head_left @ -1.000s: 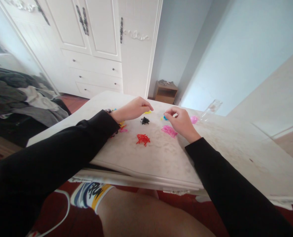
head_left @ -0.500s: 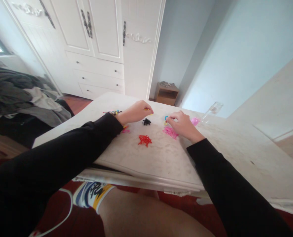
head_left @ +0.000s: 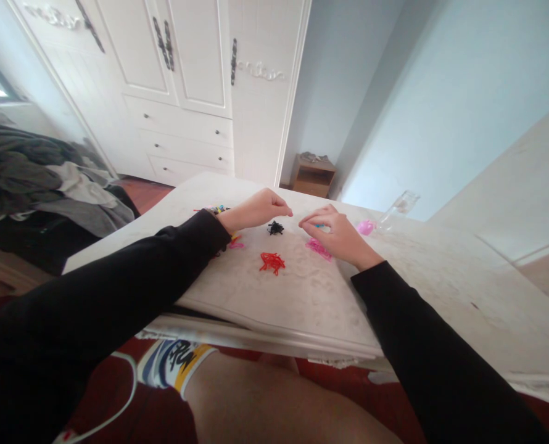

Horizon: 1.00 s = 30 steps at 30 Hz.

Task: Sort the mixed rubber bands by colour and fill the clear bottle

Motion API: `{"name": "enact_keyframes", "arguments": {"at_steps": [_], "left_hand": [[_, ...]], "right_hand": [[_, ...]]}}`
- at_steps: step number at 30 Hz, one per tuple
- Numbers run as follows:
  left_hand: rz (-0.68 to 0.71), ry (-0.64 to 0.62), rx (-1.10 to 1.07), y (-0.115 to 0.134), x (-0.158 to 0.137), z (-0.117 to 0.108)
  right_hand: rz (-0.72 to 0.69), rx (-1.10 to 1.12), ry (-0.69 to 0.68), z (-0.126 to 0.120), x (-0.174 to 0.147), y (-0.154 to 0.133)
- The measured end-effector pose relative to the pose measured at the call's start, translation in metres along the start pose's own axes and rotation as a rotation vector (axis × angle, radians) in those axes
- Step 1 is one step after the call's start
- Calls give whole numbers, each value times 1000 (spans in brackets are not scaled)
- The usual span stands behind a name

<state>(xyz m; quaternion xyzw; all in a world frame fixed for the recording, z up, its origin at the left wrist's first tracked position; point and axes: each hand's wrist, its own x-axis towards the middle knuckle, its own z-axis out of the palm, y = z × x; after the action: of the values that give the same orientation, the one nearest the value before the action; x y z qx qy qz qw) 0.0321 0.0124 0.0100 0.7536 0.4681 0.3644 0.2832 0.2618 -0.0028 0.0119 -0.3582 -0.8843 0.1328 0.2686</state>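
Observation:
My left hand [head_left: 261, 208] hovers just beyond a pile of black bands [head_left: 276, 228], its fingers closed in a pinch; whatever is in them is too small to make out. Facing it from the right is my right hand [head_left: 337, 231], with fingertips pressed together and anything between them hidden. Below the right hand lies a heap of pink bands [head_left: 319, 249], partly covered by it. A bit of blue bands [head_left: 319, 226] peeks out behind its fingers. Red bands [head_left: 272, 263] form a pile nearer to me. Mixed coloured bands [head_left: 235, 242] show beside my left wrist.
On the white table [head_left: 321, 302], a pink rounded object [head_left: 366, 227] lies by a clear bottle-like container [head_left: 397, 211] on its side. Behind stand a white wardrobe [head_left: 186, 80] and a small wooden cabinet [head_left: 314, 176]. Clothes [head_left: 29, 166] are heaped at left.
My right hand has moved left, away from the blue bands, towards my left hand. My left hand has shifted slightly right; the yellow that showed in its fingers is out of sight.

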Motion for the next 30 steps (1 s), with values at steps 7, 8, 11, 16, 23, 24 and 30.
{"name": "enact_keyframes", "arguments": {"at_steps": [7, 8, 11, 16, 23, 24, 30], "left_hand": [[-58, -119, -165, 9, -9, 0], [-68, -132, -186, 10, -9, 0], [-91, -139, -217, 13, -11, 1], [-58, 24, -67, 4, -1, -8], [-85, 226, 316, -29, 16, -31], [-92, 207, 324, -31, 16, -30], [-55, 188, 260, -30, 18, -20]], "right_hand": [[-86, 37, -29, -1, -3, -7], [-88, 35, -31, -1, -3, -8], [-95, 25, -39, -1, -4, -10], [-110, 12, 13, -1, -3, -9], [-68, -1, 70, 1, -2, -5], [-69, 2, 66, 1, -2, -5], [-62, -7, 72, 3, -1, -3]]}}
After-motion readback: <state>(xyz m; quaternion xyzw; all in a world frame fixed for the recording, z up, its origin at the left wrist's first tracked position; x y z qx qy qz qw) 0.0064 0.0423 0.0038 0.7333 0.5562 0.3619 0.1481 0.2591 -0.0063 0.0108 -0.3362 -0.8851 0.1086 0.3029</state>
